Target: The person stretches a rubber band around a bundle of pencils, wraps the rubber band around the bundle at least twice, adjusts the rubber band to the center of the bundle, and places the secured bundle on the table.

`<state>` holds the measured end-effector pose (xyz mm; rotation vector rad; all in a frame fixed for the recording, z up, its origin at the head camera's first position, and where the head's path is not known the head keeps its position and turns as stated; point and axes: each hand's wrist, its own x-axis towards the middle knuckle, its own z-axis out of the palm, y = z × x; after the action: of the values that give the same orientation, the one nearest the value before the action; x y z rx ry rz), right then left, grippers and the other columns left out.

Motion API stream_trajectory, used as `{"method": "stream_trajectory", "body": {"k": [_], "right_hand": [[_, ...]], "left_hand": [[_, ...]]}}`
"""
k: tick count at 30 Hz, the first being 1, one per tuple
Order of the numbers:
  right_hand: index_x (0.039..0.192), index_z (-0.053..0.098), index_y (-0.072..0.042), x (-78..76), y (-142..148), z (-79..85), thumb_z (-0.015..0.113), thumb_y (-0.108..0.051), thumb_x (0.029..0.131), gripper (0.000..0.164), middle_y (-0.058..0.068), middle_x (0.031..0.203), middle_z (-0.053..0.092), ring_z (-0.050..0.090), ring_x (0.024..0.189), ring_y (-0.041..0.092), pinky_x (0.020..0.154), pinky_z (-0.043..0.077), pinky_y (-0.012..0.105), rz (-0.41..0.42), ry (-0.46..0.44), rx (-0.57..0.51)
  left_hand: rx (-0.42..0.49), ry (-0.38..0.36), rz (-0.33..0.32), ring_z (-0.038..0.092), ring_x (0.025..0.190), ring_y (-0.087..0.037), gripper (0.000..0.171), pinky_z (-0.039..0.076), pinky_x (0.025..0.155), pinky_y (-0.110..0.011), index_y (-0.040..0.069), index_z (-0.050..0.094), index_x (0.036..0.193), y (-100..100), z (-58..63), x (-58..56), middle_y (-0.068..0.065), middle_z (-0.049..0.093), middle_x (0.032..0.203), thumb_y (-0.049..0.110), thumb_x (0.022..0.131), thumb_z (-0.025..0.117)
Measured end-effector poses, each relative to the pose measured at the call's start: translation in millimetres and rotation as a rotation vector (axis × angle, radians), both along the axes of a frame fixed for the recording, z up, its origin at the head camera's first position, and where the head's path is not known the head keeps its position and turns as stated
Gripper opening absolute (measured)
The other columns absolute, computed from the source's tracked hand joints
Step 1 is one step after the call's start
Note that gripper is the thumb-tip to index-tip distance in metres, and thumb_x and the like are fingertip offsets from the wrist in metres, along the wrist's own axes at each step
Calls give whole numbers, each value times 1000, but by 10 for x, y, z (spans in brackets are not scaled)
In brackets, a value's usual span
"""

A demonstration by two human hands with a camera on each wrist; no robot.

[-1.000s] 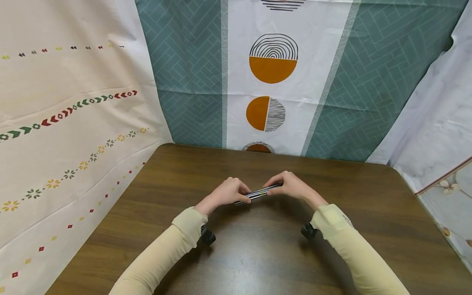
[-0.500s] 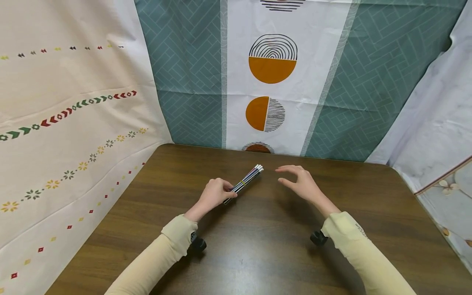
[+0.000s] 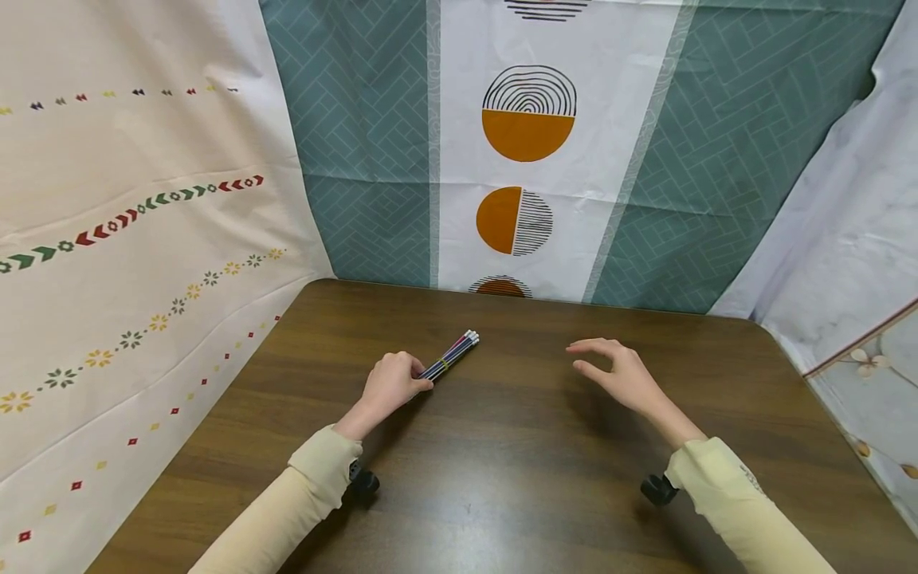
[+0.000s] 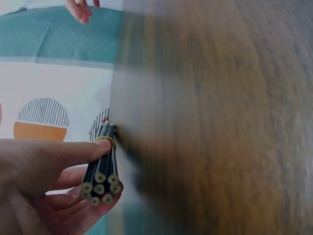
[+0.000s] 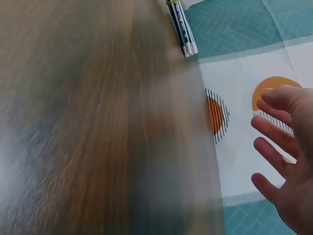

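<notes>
A bundle of dark pencils (image 3: 455, 351) is bound round the middle with a yellow band (image 4: 105, 139). My left hand (image 3: 393, 384) grips the near end of the bundle, thumb on top and fingers underneath. Flat, unsharpened pencil ends (image 4: 99, 188) face the left wrist camera, while the white-tipped ends point away toward the back of the table. Off to the right, my right hand (image 3: 621, 376) hovers over the table with fingers spread and loosely bent, holding nothing. In the right wrist view its fingers (image 5: 276, 127) are apart, and the bundle shows at the top.
The brown wooden table (image 3: 502, 478) has a patterned cloth (image 3: 531, 239) hanging behind its far edge. A cream cloth (image 3: 143, 239) hangs along the left side, and a pale marbled one (image 3: 846, 239) along the right. Each wrist carries a small black camera.
My right hand has let go of the pencil bundle and drawn away to the right. My left hand has carried the bundle leftward, turning its far end toward the back.
</notes>
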<state>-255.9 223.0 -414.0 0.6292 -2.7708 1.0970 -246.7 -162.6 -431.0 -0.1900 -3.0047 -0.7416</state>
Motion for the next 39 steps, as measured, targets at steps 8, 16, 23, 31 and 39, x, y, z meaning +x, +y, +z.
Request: {"method": "stream_trajectory", "body": {"k": [8,16,23,31,39], "right_hand": [[123,67,-22,103,183,-14,66,-26,96,27,6,130,65,54,128,32,104,39,59,4,-7,17],[122,68,-18,184,280,-58,66,-22,95,27,5,127,67,57,125,30,101,42,57,-16,23,47],[124,67,-18,218,335,-97,65,-28,96,30,2,128,66,56,126,26,103,42,52,-30,-5,64],[124,67,-21,220,340,-96,65,-28,96,29,-1,128,66,57,125,22,102,43,46,-33,-8,91],[122,68,-20,222,297,-95,66,-25,95,27,1,126,68,59,123,25,101,45,49,-22,4,84]], "left_hand": [[-66,6,20,59,67,-14,19,42,54,-30,18,76,88,-59,-53,5,2,71,78,28,75,86],[-61,-2,-5,56,64,-13,21,40,53,-29,17,71,86,-104,-101,8,3,67,78,28,75,85],[-25,-39,-15,53,58,-13,25,38,51,-29,15,68,84,-93,-123,36,1,64,73,31,76,85],[71,-82,-26,53,53,-12,38,40,49,-26,7,70,101,-30,-130,92,-1,63,68,31,76,85],[100,-68,-44,51,53,-11,44,41,49,-26,4,67,103,7,-152,99,-1,60,67,33,77,85]]}}
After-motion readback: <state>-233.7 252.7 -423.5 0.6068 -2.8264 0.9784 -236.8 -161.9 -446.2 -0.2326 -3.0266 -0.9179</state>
